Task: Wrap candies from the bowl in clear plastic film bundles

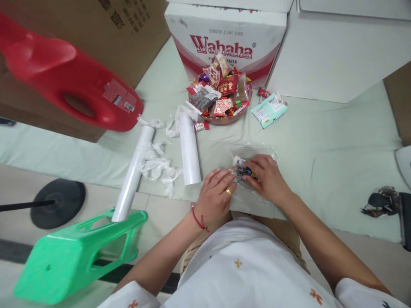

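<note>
A small dark packet with a white label [239, 164] lies on a clear plastic bag [263, 150] near the table's front edge. My right hand [265, 176] is closed on the packet's right side, fingers bent over it. My left hand [216, 192], with a gold ring and a red string bracelet, rests palm down at the bag's left edge, its fingertips close to the packet. Its fingers are stretched out side by side. The underside of the left palm is hidden.
A bowl of wrapped snacks [221, 115] stands before a Wahaha box [224, 30]. Plastic rolls [190, 149] and crumpled film [157, 167] lie left. A mint packet [269, 110] is behind. A red jug [80, 81], green stool [64, 256] and keys [382, 201] flank the table.
</note>
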Action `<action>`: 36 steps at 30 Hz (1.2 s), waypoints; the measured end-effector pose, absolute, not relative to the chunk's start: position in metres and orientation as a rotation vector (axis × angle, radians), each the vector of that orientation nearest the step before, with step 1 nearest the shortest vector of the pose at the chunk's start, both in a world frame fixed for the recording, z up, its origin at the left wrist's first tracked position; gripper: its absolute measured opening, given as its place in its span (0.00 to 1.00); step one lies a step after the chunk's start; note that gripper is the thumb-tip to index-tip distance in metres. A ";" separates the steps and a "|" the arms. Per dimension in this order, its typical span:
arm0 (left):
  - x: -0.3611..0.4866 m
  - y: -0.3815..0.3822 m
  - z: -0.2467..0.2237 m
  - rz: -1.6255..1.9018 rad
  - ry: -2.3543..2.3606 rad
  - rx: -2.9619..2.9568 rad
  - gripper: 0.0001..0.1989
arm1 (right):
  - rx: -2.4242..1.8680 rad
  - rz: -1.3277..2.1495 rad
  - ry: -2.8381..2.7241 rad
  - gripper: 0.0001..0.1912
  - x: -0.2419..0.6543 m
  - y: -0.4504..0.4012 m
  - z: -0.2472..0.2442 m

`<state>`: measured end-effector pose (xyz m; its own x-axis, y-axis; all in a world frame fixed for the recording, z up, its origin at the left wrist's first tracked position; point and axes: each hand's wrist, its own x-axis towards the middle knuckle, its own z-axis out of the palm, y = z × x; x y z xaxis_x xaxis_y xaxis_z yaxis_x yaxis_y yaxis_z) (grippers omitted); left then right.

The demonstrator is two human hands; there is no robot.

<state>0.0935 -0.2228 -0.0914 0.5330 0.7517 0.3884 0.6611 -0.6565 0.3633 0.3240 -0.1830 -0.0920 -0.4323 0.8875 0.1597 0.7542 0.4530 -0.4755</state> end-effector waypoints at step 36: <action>0.115 -0.176 -0.094 0.883 1.236 1.987 0.13 | -1.467 0.913 -1.826 0.12 0.383 -0.193 -0.097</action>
